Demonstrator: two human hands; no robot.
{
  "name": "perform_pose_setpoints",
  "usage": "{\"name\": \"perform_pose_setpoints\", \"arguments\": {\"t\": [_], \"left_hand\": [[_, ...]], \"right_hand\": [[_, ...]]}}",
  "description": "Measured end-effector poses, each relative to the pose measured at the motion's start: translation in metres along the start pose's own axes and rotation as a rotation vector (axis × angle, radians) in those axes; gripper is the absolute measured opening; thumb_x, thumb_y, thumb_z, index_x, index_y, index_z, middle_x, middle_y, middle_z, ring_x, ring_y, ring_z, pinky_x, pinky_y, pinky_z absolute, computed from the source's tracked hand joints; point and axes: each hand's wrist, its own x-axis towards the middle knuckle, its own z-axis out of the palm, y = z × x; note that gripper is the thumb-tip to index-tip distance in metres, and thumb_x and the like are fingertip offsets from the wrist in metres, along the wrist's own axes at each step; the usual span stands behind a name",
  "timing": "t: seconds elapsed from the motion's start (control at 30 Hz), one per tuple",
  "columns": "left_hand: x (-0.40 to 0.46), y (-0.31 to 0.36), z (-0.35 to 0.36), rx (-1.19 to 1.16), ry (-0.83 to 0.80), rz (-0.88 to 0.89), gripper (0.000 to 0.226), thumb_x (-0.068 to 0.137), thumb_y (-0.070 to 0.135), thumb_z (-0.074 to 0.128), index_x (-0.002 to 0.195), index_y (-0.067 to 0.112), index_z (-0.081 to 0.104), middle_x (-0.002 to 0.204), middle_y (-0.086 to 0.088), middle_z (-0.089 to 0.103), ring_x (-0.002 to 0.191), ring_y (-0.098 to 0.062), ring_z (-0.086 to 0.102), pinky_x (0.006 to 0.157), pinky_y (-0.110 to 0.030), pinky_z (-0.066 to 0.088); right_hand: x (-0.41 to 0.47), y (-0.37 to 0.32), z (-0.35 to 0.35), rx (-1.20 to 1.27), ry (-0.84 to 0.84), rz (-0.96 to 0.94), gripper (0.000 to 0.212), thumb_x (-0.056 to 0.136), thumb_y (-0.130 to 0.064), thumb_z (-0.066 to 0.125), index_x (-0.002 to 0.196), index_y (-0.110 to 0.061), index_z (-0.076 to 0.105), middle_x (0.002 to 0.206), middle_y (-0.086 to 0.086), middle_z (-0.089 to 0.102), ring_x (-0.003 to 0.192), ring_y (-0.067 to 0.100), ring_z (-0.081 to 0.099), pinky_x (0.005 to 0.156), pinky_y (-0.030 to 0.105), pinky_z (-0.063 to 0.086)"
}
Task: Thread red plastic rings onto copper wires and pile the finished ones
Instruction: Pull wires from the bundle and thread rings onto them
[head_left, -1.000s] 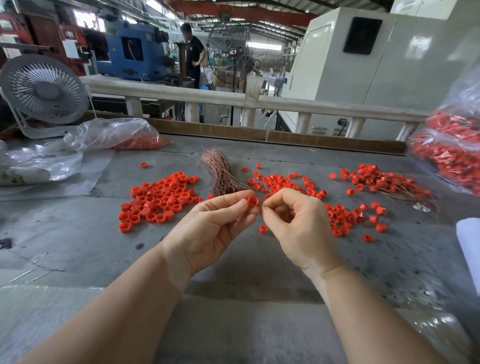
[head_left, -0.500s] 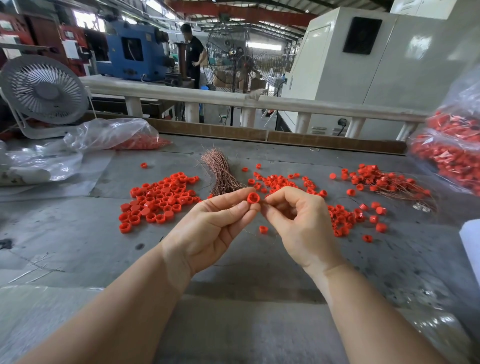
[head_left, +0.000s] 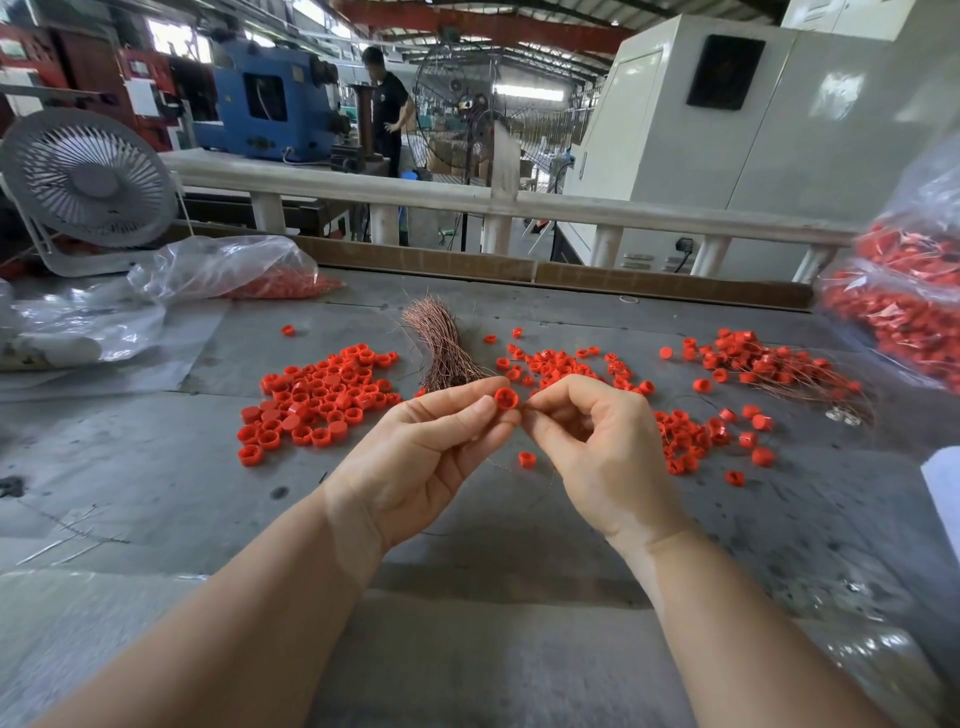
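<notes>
Left hand (head_left: 426, 457) pinches a red ring (head_left: 506, 399), opening turned toward the right hand (head_left: 597, 447). Right grip pinches something too thin to resolve, likely a copper wire, aimed at the hole.

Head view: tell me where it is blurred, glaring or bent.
Head view: sharp on the hands, left hand holding the red ring; bag of red parts at the right edge smeared; railing bowed by the wide lens; daylight glare at rear windows.

Both forearms bare to the frame edge; no sleeves visible. Left hand (head_left: 415, 462) and right hand (head_left: 602, 457) ungloved, without rings or watch.
</notes>
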Motion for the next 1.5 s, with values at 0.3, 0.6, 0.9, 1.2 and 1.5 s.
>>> {"name": "perform_pose_setpoints", "arguments": {"t": [0.3, 0.6, 0.9, 1.2, 1.5], "left_hand": [[0.0003, -0.0022, 0.0013, 0.008, -0.015, 0.04, 0.022, 0.065, -0.001, 0.057, 0.073, 0.005, 0.076, 0.077, -0.01, 0.073, 0.071, -0.013, 0.071, 0.059, -0.016, 0.054], [0.0004, -0.0028, 0.0008, -0.009, -0.022, 0.063, 0.022, 0.065, 0.0, 0.057, 0.075, 0.007, 0.076, 0.075, -0.009, 0.072, 0.07, -0.012, 0.07, 0.059, -0.015, 0.054], [-0.0001, -0.0027, 0.0014, -0.019, -0.043, 0.076, 0.024, 0.067, 0.001, 0.056, 0.077, 0.007, 0.077, 0.077, -0.007, 0.072, 0.071, -0.01, 0.07, 0.06, -0.014, 0.054], [-0.0001, -0.0038, 0.0018, -0.019, -0.04, 0.085, 0.021, 0.067, 0.002, 0.056, 0.074, 0.007, 0.076, 0.076, -0.007, 0.072, 0.071, -0.009, 0.07, 0.06, -0.014, 0.054], [0.0005, -0.004, 0.0009, -0.012, -0.036, 0.064, 0.02, 0.068, 0.001, 0.057, 0.073, 0.005, 0.075, 0.081, -0.012, 0.071, 0.073, -0.012, 0.07, 0.06, -0.016, 0.055]], "right_hand": [[0.0014, -0.0029, 0.0002, 0.108, -0.043, 0.054, 0.021, 0.081, -0.007, 0.07, 0.068, -0.022, 0.065, 0.053, -0.008, 0.059, 0.045, 0.001, 0.049, 0.049, 0.013, 0.041], [0.002, -0.0031, 0.0003, 0.329, -0.126, 0.21, 0.019, 0.081, -0.008, 0.069, 0.067, -0.021, 0.068, 0.056, -0.003, 0.061, 0.048, 0.011, 0.054, 0.044, 0.012, 0.038], [0.0032, -0.0005, 0.0002, 0.401, -0.132, 0.198, 0.019, 0.083, -0.004, 0.066, 0.076, -0.021, 0.071, 0.06, -0.009, 0.064, 0.055, -0.001, 0.054, 0.046, 0.01, 0.04], [0.0019, 0.0003, 0.0027, 0.255, -0.098, 0.124, 0.027, 0.078, -0.002, 0.072, 0.063, -0.024, 0.064, 0.056, -0.012, 0.06, 0.054, 0.002, 0.051, 0.053, 0.014, 0.044], [0.001, -0.001, 0.0037, 0.209, -0.141, 0.087, 0.027, 0.075, -0.005, 0.074, 0.065, -0.029, 0.066, 0.054, -0.016, 0.062, 0.054, -0.004, 0.054, 0.058, 0.012, 0.044]]}}
